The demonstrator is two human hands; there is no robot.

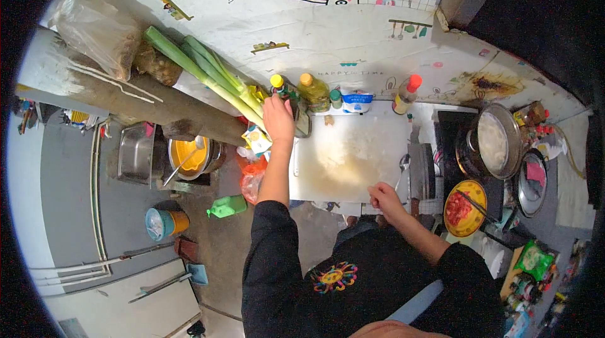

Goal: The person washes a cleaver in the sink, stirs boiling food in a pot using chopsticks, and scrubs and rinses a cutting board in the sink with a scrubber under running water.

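My left hand [278, 118] reaches to the far left corner of the white worktop [350, 149], over the white ends of the leeks [208, 71] and beside a yellow-capped bottle [278, 81]; whether it grips either cannot be told. My right hand [385, 198] is at the worktop's near edge with curled fingers, and nothing shows in it. A metal spoon [404, 163] lies just beyond it on the right. Along the wall stand an orange-capped oil bottle [314, 94], a small green-capped jar [335, 98], a blue and white packet [357, 101] and a red-capped bottle [405, 94].
At right, a steaming pot [494, 141] stands on the black stove [449, 134]. Nearer me is a yellow plate [465, 208] of red meat with chopsticks. On the left are a steel sink [136, 153], a yellow strainer with a ladle [186, 153] and a green jug [228, 206] on the floor.
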